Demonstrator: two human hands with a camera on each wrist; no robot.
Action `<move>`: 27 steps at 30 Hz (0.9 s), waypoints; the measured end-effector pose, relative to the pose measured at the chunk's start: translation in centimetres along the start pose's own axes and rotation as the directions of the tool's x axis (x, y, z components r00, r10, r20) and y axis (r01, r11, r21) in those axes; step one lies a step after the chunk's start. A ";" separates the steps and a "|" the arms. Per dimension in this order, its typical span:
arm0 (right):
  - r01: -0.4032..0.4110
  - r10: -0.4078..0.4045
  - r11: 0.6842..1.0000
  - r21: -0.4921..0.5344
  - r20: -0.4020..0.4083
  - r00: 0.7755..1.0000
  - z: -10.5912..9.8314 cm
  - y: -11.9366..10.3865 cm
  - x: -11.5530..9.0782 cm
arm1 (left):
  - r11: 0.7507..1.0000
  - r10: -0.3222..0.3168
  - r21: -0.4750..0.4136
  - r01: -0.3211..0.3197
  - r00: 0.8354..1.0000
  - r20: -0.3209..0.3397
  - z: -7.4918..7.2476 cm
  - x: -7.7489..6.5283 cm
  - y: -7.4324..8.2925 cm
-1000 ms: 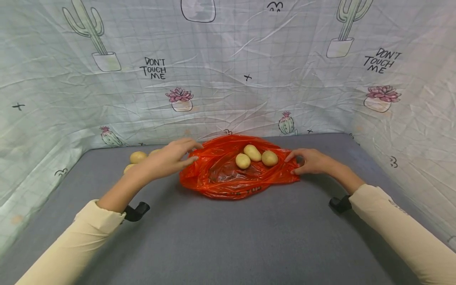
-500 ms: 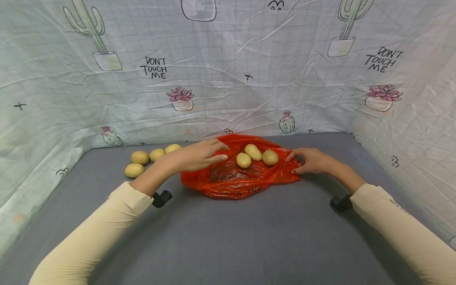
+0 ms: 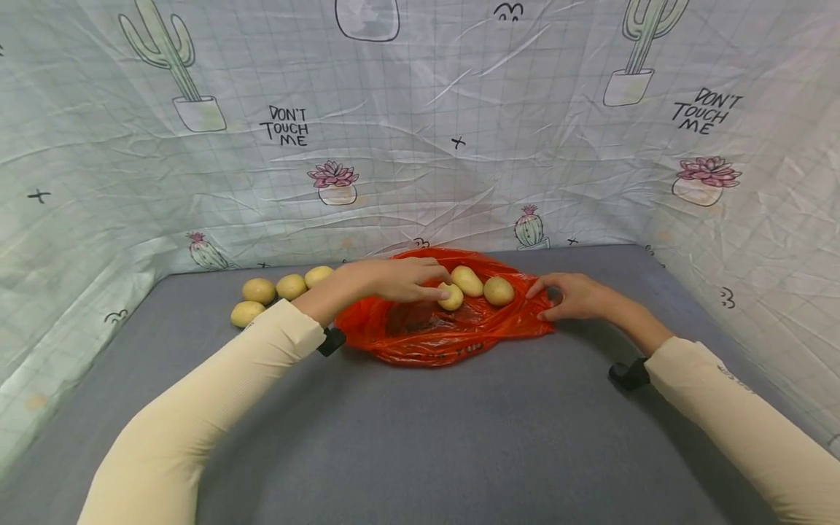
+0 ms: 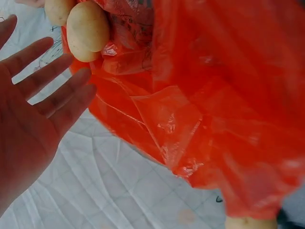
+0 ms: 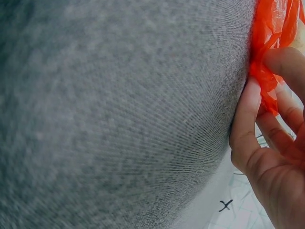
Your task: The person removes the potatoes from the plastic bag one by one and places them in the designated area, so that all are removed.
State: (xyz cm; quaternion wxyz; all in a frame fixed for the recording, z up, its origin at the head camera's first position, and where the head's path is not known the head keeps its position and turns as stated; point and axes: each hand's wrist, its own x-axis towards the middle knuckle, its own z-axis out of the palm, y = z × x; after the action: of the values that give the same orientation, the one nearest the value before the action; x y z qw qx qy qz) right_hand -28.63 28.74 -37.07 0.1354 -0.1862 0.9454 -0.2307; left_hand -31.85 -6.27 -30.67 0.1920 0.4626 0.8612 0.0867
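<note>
A red plastic bag (image 3: 420,356) lies on its side with its mouth spread, and three yellow potatoes sit on it. My left hand (image 3: 403,279) reaches over the bag from the left, its fingertips right at the nearest potato (image 3: 451,297). In the left wrist view the fingers (image 4: 66,93) are straight and spread, close to a potato (image 4: 88,29). Just beyond are an oblong potato (image 3: 467,281) and a rounder potato (image 3: 499,291). At the bag's right end my right hand (image 3: 574,295) pinches the red plastic (image 5: 269,33) between thumb and fingers.
Several more potatoes (image 3: 259,291) lie on the grey table (image 3: 420,445) left of the bag, partly behind the left forearm. A printed cloth (image 3: 420,131) hangs along the back and both sides. Each wrist wears a black strap-on camera (image 3: 628,375).
My left hand has moved rightward across the bag to the nearest potato, uncovering the potatoes at left. My right hand keeps its place on the bag's edge.
</note>
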 end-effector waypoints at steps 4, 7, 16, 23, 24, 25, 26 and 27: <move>0.015 -0.015 1.000 -0.008 -0.002 1.000 -0.1 0.0 0.0 | 0.999 0.046 -0.006 -0.046 0.998 0.044 -0.5 1.3 -0.3; 0.013 -0.014 1.000 -0.012 -0.008 1.000 0.0 0.1 0.0 | 0.998 0.065 -0.024 -0.064 0.996 0.063 -0.6 2.1 -0.5; -0.005 0.005 1.000 -0.016 -0.004 1.000 0.1 0.2 0.1 | 0.998 0.061 -0.020 -0.059 0.989 0.131 -0.1 3.7 -1.1; -0.015 0.015 1.000 -0.012 0.003 1.000 0.0 0.2 0.1 | 0.997 0.079 -0.027 -0.077 0.993 0.086 0.2 4.7 -1.0; -0.016 0.016 1.000 -0.013 0.004 1.000 0.0 0.2 0.1 | 0.996 0.080 -0.034 -0.078 0.993 0.084 0.2 4.8 -1.1; -0.021 0.021 1.000 -0.012 0.004 1.000 0.0 0.2 0.1 | 0.996 0.083 -0.046 -0.079 0.993 0.085 0.2 5.0 -1.1; -0.020 0.020 1.000 -0.011 0.006 1.000 0.1 0.2 0.2 | 0.995 0.086 -0.058 -0.081 0.992 0.088 0.3 5.2 -1.1; -0.019 0.020 1.000 -0.011 0.008 1.000 0.1 0.2 0.2 | 0.994 0.090 -0.065 -0.084 0.992 0.091 0.3 5.3 -1.2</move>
State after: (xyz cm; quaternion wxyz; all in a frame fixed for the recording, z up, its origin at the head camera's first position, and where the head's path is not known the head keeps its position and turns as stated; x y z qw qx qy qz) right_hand -28.83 28.81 -37.27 0.1404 -0.1786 0.9479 -0.2234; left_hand -35.27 -2.51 -32.66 0.2423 0.4972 0.8272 0.0993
